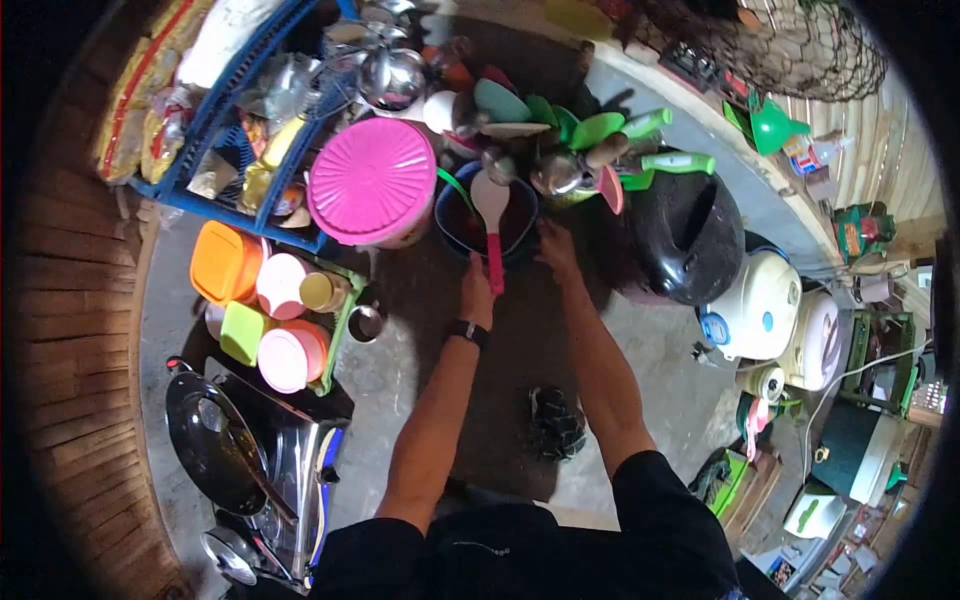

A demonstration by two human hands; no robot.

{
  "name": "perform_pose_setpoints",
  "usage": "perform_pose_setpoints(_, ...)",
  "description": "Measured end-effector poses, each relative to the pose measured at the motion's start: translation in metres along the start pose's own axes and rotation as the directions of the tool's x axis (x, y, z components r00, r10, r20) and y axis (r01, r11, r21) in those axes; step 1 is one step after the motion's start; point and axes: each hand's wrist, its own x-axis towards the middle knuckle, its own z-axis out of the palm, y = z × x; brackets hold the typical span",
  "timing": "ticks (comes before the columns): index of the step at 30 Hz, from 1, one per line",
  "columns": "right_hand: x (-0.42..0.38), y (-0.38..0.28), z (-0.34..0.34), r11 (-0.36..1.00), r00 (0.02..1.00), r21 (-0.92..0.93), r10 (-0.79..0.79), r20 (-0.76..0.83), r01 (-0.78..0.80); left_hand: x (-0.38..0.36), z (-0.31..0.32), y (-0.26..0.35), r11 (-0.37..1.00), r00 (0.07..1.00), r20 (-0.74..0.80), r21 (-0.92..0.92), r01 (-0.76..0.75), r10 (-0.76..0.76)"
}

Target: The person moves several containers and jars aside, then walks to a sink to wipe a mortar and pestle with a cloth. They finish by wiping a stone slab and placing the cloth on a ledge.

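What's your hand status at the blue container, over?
Left hand beside the pink-handled paddle; right hand at the blue container's right side. Paddle over the container's opening. Pink-lidded tub crowds left, utensils beyond.

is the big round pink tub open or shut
Shut: the ridged pink lid sits over its whole top, with no opening showing.

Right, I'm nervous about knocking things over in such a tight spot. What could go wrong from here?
The pink-handled paddle juts over the rim of the dark bowl, close to the left hand; a bump might flip it out. The pink-lidded tub crowds the bowl, so a sideways pull could jostle it. The right hand might brush the utensils bunched behind.
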Motion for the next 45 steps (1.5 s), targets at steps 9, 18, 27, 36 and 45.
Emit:
perform_pose_setpoints(9,-0.377,0.15,-0.026,0.514,0.94,-0.824,-0.336,0.062,0.238,-0.166,-0.07,-0.063,0.941,0.977,-0.066,0.291,-0.175,0.202)
perform_pose_setpoints(18,-0.174,0.092,0.064,0.355,0.723,-0.837,-0.688,0.068,0.417,-0.297,-0.119,-0.126,0.855,0.954,-0.099,0.476,-0.203,0.282)
perform_pose_setpoints(27,-0.339,0.099,0.235,0.274,0.203,-0.106,-0.356,0.912,0.956,-0.408,-0.194,-0.136,0.86,0.785,-0.471,0.488,-0.149,0.404)
perform_pose_setpoints(36,-0.431,0.237,0.307,0.494,0.415,-0.083,-0.613,0.672,0.865,-0.503,-0.239,-0.25,0.949,0.459,-0.833,0.238,-0.206,0.308)
perform_pose_setpoints(45,-0.569,0.189,0.283,0.128,0.15,-0.092,-0.588,0.794,0.988,-0.663,-0.286,-0.364,0.941,0.196,-0.979,-0.02,-0.338,0.05)
